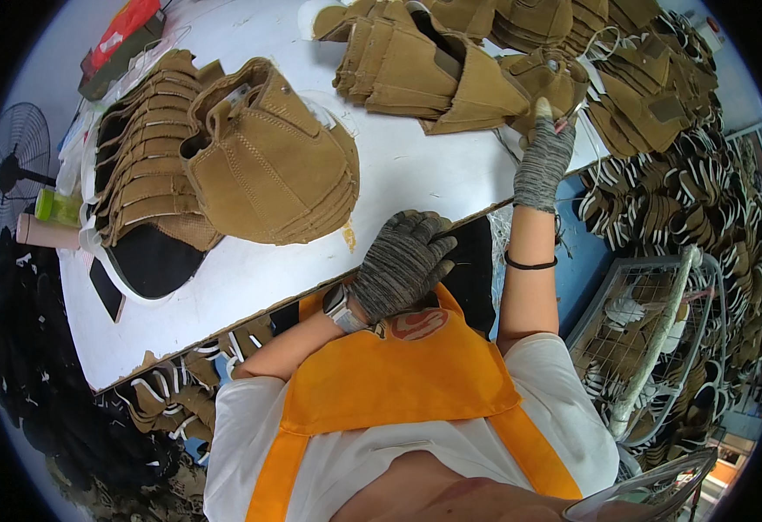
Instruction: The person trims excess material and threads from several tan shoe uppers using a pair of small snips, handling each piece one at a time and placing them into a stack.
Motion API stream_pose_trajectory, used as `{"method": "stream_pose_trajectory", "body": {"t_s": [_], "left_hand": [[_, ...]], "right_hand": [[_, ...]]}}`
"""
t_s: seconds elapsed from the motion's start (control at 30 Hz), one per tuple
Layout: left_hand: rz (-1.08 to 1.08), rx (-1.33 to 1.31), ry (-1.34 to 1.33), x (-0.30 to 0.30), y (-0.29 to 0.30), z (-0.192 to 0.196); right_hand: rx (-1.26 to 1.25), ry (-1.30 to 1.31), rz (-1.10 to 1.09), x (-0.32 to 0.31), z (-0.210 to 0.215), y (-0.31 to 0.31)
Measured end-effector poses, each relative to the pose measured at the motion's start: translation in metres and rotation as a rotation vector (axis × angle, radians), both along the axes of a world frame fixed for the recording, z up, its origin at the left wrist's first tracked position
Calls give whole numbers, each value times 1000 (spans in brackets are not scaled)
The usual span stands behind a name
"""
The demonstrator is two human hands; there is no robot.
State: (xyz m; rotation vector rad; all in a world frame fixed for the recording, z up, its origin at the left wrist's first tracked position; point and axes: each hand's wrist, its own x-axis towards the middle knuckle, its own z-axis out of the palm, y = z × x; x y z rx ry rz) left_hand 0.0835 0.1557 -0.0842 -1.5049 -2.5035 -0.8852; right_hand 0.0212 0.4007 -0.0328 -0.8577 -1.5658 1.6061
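Note:
My right hand (544, 161), in a grey knitted glove with bare fingertips, reaches to the table's right side. Its thumb lies on a brown suede shoe upper (548, 80), and the other fingers curl at the upper's near edge. A thin shiny edge shows beside these fingers; I cannot make out what it is. At the table's front edge, close to my apron, my left hand (405, 265) wears a matching glove. Its fingers are stretched out and it holds nothing. Left of the right hand lies a row of nested brown uppers (407, 74).
A large stack of brown uppers (268, 165) covers the left of the white table (416, 174). A dark phone (106, 291) lies near its left edge. Beside me at right stands a wire basket (642, 339); heaped uppers (659, 191) lie beyond. A fan (15, 165) is far left.

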Motion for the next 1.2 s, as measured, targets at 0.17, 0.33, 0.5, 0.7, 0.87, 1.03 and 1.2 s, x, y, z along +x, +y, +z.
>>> {"method": "stream_pose_trajectory", "body": {"t_s": [0.17, 0.33, 0.5, 0.7, 0.87, 1.03, 1.2], "left_hand": [[-33, 33, -60, -2, 2, 11], [-25, 66, -49, -2, 5, 13], [-21, 18, -50, -4, 8, 16], [-40, 75, -42, -1, 12, 11], [-16, 112, -160, -1, 12, 10], [-70, 695, -878, -12, 17, 18], [-366, 980, -1533, -38, 37, 82]], "right_hand": [[215, 65, 106, -14, -15, 4], [284, 42, 207, -11, -8, 6], [398, 218, 184, 6, 20, -13], [716, 337, 272, 25, 48, -9], [567, 539, 95, 66, 70, -15], [1276, 288, -136, 105, 70, -1], [889, 367, 391, 110, 50, -8]]}}
